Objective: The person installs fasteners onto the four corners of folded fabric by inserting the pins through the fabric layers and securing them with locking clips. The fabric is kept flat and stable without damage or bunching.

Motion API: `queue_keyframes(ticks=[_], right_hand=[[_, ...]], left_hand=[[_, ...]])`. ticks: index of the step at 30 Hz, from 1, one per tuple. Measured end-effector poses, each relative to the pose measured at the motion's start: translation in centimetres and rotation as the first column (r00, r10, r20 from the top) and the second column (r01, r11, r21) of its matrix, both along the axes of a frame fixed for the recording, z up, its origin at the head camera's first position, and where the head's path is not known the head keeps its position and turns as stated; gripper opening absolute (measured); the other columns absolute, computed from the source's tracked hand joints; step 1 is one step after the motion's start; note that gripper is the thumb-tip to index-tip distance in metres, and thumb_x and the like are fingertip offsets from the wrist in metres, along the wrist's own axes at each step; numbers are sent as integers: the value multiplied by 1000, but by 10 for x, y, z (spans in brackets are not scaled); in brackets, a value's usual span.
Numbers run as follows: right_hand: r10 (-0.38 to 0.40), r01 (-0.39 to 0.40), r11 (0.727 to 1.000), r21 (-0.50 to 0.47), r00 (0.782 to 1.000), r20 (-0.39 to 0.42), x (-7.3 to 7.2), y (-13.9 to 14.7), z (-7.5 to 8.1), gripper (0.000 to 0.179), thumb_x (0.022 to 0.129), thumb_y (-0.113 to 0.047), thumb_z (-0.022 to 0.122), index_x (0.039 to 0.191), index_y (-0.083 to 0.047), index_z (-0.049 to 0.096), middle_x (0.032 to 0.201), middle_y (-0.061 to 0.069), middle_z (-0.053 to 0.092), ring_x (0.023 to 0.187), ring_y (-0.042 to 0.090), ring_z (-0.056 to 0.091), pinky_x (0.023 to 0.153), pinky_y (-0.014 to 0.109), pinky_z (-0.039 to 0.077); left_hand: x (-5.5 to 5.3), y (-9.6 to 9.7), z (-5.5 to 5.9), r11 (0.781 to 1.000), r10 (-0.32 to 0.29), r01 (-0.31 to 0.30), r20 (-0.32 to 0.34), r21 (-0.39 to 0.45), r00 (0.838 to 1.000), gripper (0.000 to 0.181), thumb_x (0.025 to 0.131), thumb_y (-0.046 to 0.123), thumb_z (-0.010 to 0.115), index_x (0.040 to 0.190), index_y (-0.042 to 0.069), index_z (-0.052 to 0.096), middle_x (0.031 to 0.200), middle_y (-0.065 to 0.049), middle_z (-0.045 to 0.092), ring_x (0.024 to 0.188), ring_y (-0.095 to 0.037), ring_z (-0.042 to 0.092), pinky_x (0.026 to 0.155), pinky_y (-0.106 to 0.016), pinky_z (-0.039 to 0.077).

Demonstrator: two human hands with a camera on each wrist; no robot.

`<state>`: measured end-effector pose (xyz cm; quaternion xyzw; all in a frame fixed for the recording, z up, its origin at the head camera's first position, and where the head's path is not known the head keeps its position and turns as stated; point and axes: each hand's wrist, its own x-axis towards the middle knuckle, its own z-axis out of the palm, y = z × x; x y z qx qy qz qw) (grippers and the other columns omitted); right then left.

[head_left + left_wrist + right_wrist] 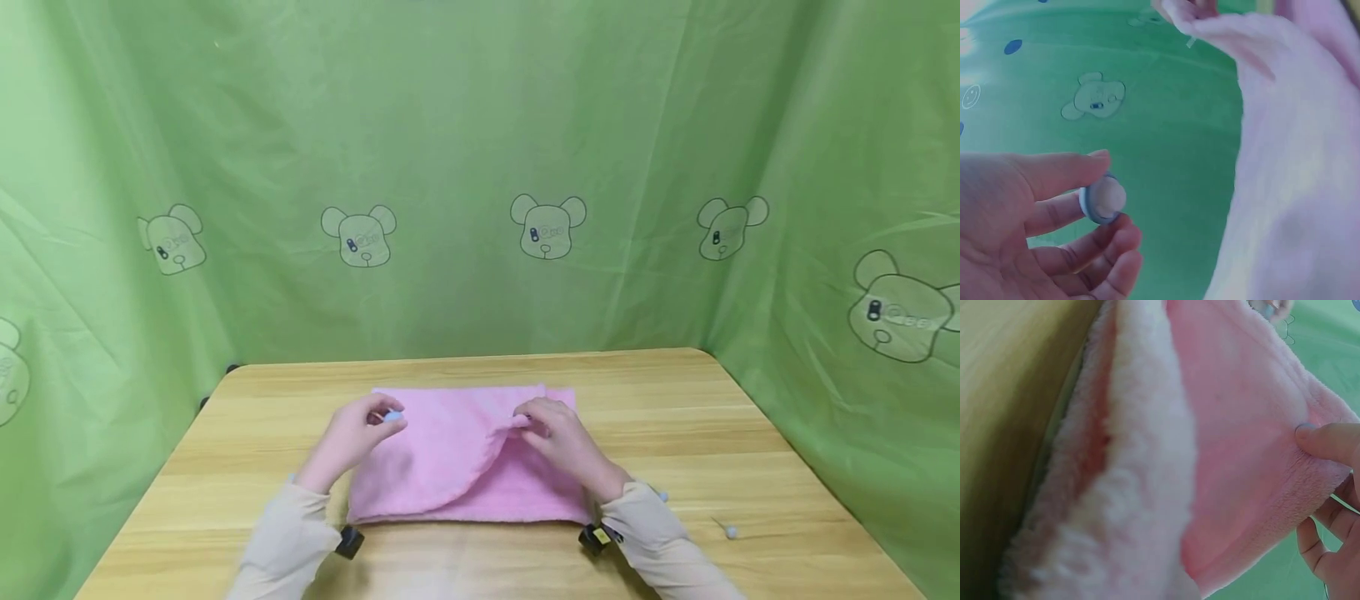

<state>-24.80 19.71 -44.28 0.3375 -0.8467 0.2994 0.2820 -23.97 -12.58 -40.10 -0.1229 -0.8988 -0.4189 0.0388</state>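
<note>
A pink fleecy cloth [427, 467] lies folded on the table, its upper layer raised at the right. My right hand [566, 442] pinches the edge of that lifted layer; in the right wrist view the thumb [1329, 440] presses on the pink fabric [1235, 425]. My left hand [352, 433] is over the cloth's left part. Between its thumb and fingers it holds a small round light-blue piece [393, 416]. In the left wrist view this piece shows a pale rounded knob [1110, 195] with a blue rim.
On the wooden table [750, 450], right of the right forearm, lies a pin with a pale-blue round head [731, 532]. Another small blue head [663, 497] shows beside the right sleeve. A green curtain [465, 300] printed with bear heads stands behind and at both sides.
</note>
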Motion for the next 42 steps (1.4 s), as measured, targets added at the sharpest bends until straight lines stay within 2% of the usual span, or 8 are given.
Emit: queue_keyframes(ticks=[6,11,17,21,26,30,36,42], right_hand=[[-7,8,1000,13,1000,-2,0,0,0,24,74,-2,77,95,-8,69,92,1,72,87,17,66,85,43,53],[1,0,1000,23,1000,-21,0,0,-1,24,74,-3,78,95,-10,68,91,0,72,87,16,66,84,41,53],[9,-8,1000,23,999,-36,-2,1,-3,26,74,-2,78,95,-13,68,90,-2,72,85,14,65,82,39,53],[2,-1,1000,28,1000,-23,-2,1,-3,27,73,-2,78,95,-13,68,90,-3,71,85,13,64,82,38,53],[0,0,1000,31,1000,-2,0,1,-3,26,73,-3,78,96,-13,69,91,-2,71,86,13,64,83,39,53],[-1,0,1000,25,1000,10,1,1,-2,26,73,-3,79,95,-13,69,92,-1,72,89,15,65,86,41,53],[-8,8,1000,22,1000,22,2,0,-1,26,73,-4,79,95,-12,69,94,0,72,91,17,66,88,43,53],[-13,12,1000,27,999,37,2,0,0,25,74,-6,78,96,-13,69,95,0,72,92,17,66,89,43,52]], left_hand=[[-15,33,9,991,-23,22,3,131,1000,26,87,23,72,109,11,71,101,-6,71,87,-14,64,78,-27,53],[-23,62,9,957,-72,56,44,286,996,27,87,22,72,111,10,69,104,-8,71,87,-14,64,78,-26,53],[-34,93,-3,861,-165,75,138,503,977,34,90,14,67,120,0,61,112,-18,67,95,-23,65,85,-35,56],[-41,109,-14,789,-234,47,228,613,945,37,91,15,66,122,-2,57,116,-20,66,105,-34,63,95,-43,53],[-45,121,-28,741,-297,28,290,671,910,37,91,17,66,121,-2,57,112,-14,67,97,-22,65,94,-36,54],[-44,127,-34,704,-327,12,309,710,893,34,91,15,66,119,-2,59,105,-8,69,90,-15,64,91,-32,55],[-43,132,-35,691,-342,2,324,723,882,34,89,19,69,117,2,61,99,-3,69,89,-15,64,93,-35,53],[-43,134,-36,676,-354,-1,326,737,877,32,89,17,69,116,1,61,95,-2,69,86,-14,64,88,-30,54]])
